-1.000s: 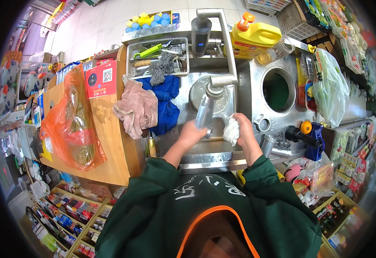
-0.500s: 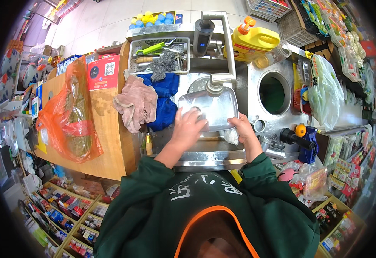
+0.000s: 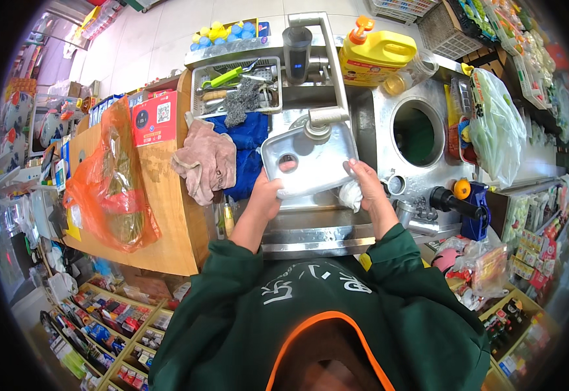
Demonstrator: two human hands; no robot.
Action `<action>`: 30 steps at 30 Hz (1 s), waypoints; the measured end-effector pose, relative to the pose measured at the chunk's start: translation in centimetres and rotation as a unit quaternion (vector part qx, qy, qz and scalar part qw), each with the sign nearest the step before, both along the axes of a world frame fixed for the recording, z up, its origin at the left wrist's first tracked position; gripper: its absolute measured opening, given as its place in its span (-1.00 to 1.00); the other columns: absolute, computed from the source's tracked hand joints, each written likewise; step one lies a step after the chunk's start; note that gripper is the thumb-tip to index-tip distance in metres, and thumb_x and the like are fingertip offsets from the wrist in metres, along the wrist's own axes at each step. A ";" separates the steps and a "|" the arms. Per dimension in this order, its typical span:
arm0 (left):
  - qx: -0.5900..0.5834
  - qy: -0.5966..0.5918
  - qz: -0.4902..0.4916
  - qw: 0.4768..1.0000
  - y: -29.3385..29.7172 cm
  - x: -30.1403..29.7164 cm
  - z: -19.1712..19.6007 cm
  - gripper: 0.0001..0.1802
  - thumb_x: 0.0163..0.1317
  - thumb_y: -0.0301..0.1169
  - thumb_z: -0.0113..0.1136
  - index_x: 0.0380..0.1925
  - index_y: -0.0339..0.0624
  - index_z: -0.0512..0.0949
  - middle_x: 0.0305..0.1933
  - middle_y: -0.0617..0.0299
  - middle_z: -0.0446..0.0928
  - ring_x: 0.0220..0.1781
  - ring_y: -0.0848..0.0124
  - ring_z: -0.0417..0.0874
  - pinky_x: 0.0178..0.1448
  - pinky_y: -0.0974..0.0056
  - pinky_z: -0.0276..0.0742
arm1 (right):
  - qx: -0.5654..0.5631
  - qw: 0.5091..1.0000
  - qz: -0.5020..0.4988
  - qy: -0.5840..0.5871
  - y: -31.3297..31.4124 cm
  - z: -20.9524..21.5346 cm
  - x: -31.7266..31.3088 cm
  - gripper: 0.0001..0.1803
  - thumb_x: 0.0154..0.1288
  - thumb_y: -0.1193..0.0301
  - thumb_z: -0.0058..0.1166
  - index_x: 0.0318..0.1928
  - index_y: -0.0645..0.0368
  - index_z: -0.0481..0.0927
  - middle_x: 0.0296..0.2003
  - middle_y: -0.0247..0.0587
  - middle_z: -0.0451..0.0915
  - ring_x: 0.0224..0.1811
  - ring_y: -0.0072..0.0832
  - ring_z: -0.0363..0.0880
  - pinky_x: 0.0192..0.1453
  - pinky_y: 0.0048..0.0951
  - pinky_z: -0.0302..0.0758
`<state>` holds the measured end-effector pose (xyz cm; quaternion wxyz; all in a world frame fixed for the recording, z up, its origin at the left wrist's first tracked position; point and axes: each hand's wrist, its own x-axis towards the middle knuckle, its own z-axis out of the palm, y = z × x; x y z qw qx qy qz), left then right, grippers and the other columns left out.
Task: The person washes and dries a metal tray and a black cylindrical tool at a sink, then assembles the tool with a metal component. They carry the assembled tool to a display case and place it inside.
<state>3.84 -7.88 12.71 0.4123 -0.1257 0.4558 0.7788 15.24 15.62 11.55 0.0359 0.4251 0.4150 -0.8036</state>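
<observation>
tray: shallow rectangular stainless-steel tray with a round hole near one end (image 3: 307, 159), held tilted over the steel sink basin (image 3: 310, 215), just under the steel tap spout (image 3: 327, 117); judged placed so water and drips fall into the basin.
left hand: left hand (image 3: 266, 195) closed on the tray's near-left edge, thumb on top; looks like the steadying grip that sets the tilt.
right hand: right hand (image 3: 366, 189) grips the tray's right edge with fingers on the rim, and a crumpled white cloth (image 3: 351, 194) is bunched in the palm; cloth sits against the tray edge, likely for wiping.
tray face: inner face turned toward the person, so the surface is in view.
cloths: pinkish-beige rag (image 3: 206, 163) and blue towel (image 3: 248, 146) hang over the sink's left edge, beside the basin, within reach; draped, probably to dry.
rack: wire basket with green-handled brush and grey scourer (image 3: 235, 85) at the sink's back-left corner, clear of the basin.
soap: yellow plastic jug with orange pump cap (image 3: 375, 52) at the back-right corner, behind the tap.
right side: round opening in the steel top (image 3: 418, 133) right of the basin, untouched.
left side: wooden desk (image 3: 160, 215) carries an orange plastic bag (image 3: 112, 182), well apart from both hands.
</observation>
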 end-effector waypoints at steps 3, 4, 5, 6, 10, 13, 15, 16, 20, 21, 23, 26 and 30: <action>-0.140 0.091 0.018 0.986 0.1 0.2 0.8 -0.33 -0.05 -0.78 -0.08 0.17 -0.22 0.34 0.04 0.15 0.47 0.07 0.32 0.54 0.11 0.26 0.51 | -0.055 0.997 -0.015 -0.044 0.2 -0.2 0.8 -0.58 0.25 0.15 0.28 -0.02 0.17 0.57 -0.21 -0.22 0.61 -0.21 -0.38 0.61 -0.11 -0.31 0.57; -0.185 0.120 -0.006 0.976 0.1 0.4 1.1 -0.32 -0.05 -0.78 -0.08 0.18 -0.21 0.34 0.03 0.17 0.47 0.05 0.34 0.53 0.08 0.28 0.49 | -0.085 0.996 -0.025 -0.009 0.3 -0.2 1.1 -0.57 0.25 0.18 0.28 -0.01 0.20 0.57 -0.22 -0.21 0.61 -0.21 -0.37 0.62 -0.11 -0.30 0.59; -0.242 0.140 -0.030 0.960 -0.1 0.7 1.4 -0.31 -0.05 -0.78 -0.07 0.19 -0.21 0.33 0.02 0.18 0.47 0.03 0.36 0.52 0.06 0.31 0.48 | -0.115 0.992 -0.033 0.026 0.4 -0.1 1.3 -0.57 0.25 0.20 0.28 -0.01 0.22 0.56 -0.22 -0.19 0.62 -0.21 -0.36 0.63 -0.12 -0.28 0.61; -0.299 0.160 -0.051 0.939 -0.3 0.9 1.6 -0.30 -0.06 -0.78 -0.07 0.20 -0.20 0.33 0.01 0.20 0.46 0.01 0.38 0.51 0.04 0.34 0.47 | -0.154 0.986 -0.033 0.062 0.4 0.0 1.3 -0.57 0.24 0.22 0.28 0.00 0.24 0.56 -0.23 -0.17 0.63 -0.21 -0.35 0.63 -0.12 -0.27 0.64; -0.267 0.160 -0.059 0.948 -0.5 1.8 1.5 -0.20 -0.04 -0.77 -0.01 0.32 -0.16 0.24 -0.05 0.23 0.44 -0.04 0.44 0.48 0.08 0.37 0.42 | -0.308 0.934 -0.078 0.163 -0.2 0.2 -0.3 -0.42 0.25 0.15 0.27 0.15 0.23 0.46 0.01 0.03 0.56 0.07 -0.14 0.56 0.17 -0.10 0.55; -0.250 0.161 -0.033 0.954 -0.5 2.6 1.1 -0.16 -0.04 -0.73 0.04 0.37 -0.15 0.19 -0.06 0.23 0.43 -0.02 0.42 0.48 0.09 0.33 0.44 | -0.368 0.892 -0.018 0.263 -1.1 0.2 -2.5 -0.10 0.07 -0.12 0.33 0.28 0.17 0.36 0.27 0.14 0.38 0.23 -0.02 0.45 0.22 0.07 0.48; -0.267 0.163 -0.032 0.949 -0.5 3.1 0.8 -0.15 -0.03 -0.68 0.07 0.38 -0.13 0.17 -0.07 0.23 0.46 -0.03 0.41 0.50 0.07 0.32 0.45 | -0.341 0.900 0.017 0.270 -2.0 0.1 -4.0 0.11 -0.09 -0.17 0.40 0.36 0.18 0.25 0.30 0.10 0.34 0.27 -0.04 0.41 0.20 0.18 0.47; -0.272 0.164 -0.041 0.947 -0.6 3.2 0.6 -0.15 -0.02 -0.67 0.08 0.38 -0.12 0.18 -0.08 0.23 0.46 -0.05 0.41 0.51 0.06 0.32 0.45 | -0.364 0.895 0.003 0.258 -2.4 0.0 -4.7 -0.17 0.04 0.16 0.44 0.29 0.10 0.35 0.15 0.07 0.48 0.20 -0.10 0.48 0.25 0.00 0.48; -0.290 0.141 -0.066 0.944 -1.3 3.6 -0.3 -0.18 -0.02 -0.61 0.14 0.35 -0.08 0.23 -0.08 0.23 0.51 -0.10 0.40 0.55 0.01 0.32 0.47 | -0.249 0.948 0.022 0.195 -3.5 -1.1 -9.2 -0.39 0.16 0.41 0.31 0.22 0.27 0.42 0.07 0.10 0.53 0.11 -0.08 0.55 0.25 -0.09 0.51; -0.288 0.144 -0.067 0.944 -1.6 3.8 -0.5 -0.19 -0.02 -0.61 0.15 0.35 -0.09 0.24 -0.08 0.23 0.51 -0.10 0.40 0.55 0.01 0.32 0.47 | -0.265 0.948 -0.010 0.174 -3.7 -1.4 -10.2 -0.46 0.15 0.44 0.30 0.15 0.26 0.46 0.04 0.07 0.55 0.10 -0.06 0.55 0.26 -0.08 0.50; -0.287 0.144 -0.066 0.945 -2.0 4.2 -0.8 -0.20 -0.02 -0.61 0.15 0.33 -0.09 0.26 -0.09 0.23 0.51 -0.10 0.40 0.55 0.01 0.31 0.47 | -0.264 0.956 -0.059 0.117 -4.0 -1.6 -11.7 -0.56 0.12 0.48 0.29 0.04 0.26 0.52 -0.01 0.00 0.57 0.10 -0.05 0.56 0.28 -0.06 0.50; -0.286 0.136 -0.064 0.946 -2.6 4.9 -0.9 -0.24 -0.02 -0.64 0.12 0.30 -0.11 0.29 -0.11 0.24 0.49 -0.10 0.42 0.52 -0.01 0.34 0.45 | -0.248 0.960 -0.086 0.093 -4.4 -0.9 -12.8 -0.64 0.09 0.51 0.29 -0.07 0.26 0.55 -0.04 -0.06 0.59 0.09 -0.06 0.57 0.29 -0.03 0.49; -0.283 0.129 -0.061 0.948 -3.1 5.5 -0.8 -0.25 -0.03 -0.62 0.14 0.29 -0.12 0.31 -0.11 0.22 0.50 -0.09 0.39 0.53 0.01 0.32 0.46 | -0.250 0.950 -0.034 0.185 -4.9 0.5 -12.9 -0.70 0.13 0.49 0.26 -0.12 0.17 0.50 -0.04 -0.07 0.58 0.05 -0.10 0.58 0.15 0.01 0.59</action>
